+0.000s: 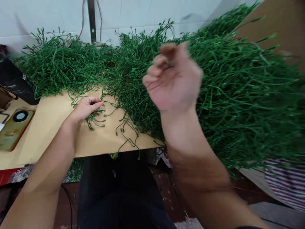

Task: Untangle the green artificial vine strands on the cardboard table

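Low over the tan board (57, 121), my left hand (87, 107) has its thumb and fingertips pressed together on thin green plastic stems (94, 121); some stems spread out under and beside it. My right hand (175, 76) is raised in front of the large green heap (238, 95), palm up, with its fingers curled. It is blurred, and whether anything small sits between its fingertips is hidden. Loose stems (128, 140) lie near the board's front edge, a few hanging over it.
Another mass of green stems (64, 63) lies along the tiled wall. At the left are a black bottle (16, 79) and a phone (15, 128). A cardboard piece (278, 28) stands at the back right, and striped cloth (286, 181) lies at the lower right.
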A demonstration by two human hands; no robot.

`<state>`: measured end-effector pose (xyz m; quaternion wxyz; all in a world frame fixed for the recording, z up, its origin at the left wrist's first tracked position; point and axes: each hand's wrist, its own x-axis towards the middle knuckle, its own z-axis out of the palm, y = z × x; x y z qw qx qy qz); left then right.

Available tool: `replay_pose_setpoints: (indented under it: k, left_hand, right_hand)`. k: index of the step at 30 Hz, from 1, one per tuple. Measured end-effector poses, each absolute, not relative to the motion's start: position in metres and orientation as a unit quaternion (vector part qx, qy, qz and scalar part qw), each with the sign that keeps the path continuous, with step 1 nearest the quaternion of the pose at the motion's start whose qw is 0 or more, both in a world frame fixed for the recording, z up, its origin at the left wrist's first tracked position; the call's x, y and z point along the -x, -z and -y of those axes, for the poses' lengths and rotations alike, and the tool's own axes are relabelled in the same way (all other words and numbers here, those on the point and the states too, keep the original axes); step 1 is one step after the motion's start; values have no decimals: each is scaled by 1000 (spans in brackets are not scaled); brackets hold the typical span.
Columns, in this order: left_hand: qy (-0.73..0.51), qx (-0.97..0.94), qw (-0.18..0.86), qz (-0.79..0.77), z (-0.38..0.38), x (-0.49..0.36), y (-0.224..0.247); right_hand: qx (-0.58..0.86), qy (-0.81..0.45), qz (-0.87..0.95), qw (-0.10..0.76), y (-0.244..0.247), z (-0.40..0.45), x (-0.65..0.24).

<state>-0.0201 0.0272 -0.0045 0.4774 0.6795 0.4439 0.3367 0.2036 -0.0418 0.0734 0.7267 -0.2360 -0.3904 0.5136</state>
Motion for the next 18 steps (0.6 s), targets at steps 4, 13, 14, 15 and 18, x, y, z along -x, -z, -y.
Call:
replay_pose_setpoints:
  k: [4,13,14,15,18]
  left_hand:
    - [-359,-668,488,-433,-28,20,5]
    - [-521,-559,511,-392,-25,27,-3]
    - [-529,-556,511,-388,-25,28,-5]
    - [-535,-554,511,-383,-24,28,-7]
    - [-555,-540,515,-368,-23,29,-9]
  right_hand:
    - [-174,-626,273,710,-82,58,-234]
    - [404,-426,616,525,-39,53,-150]
    - [438,-354,671,483,-32,49,-140]
    - [456,-285,717,443,-25,44,-131]
    - [469,-175,792,348,-11,33,-113]
